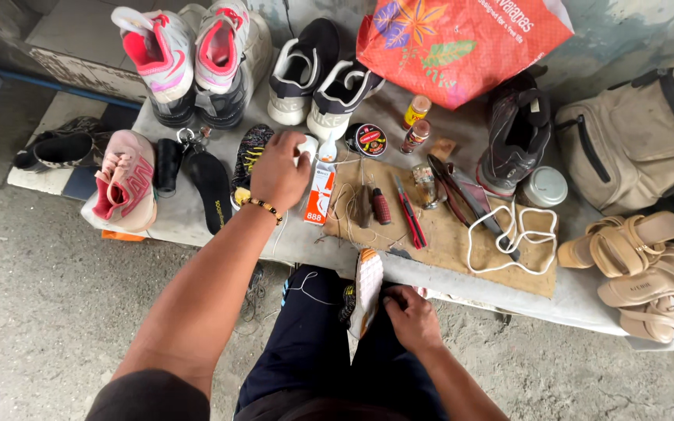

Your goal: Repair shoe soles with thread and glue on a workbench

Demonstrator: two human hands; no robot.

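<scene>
Head view: left hand grips white bottle; right hand pinches shoe.

Left hand grips a white bottle; right hand holds a shoe (sole up).

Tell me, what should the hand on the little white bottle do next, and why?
Probably lift the white bottle and bring it back to the shoe. The left hand is closed over it on the slab, while the right hand steadies that shoe, sole up, on the lap.
</scene>
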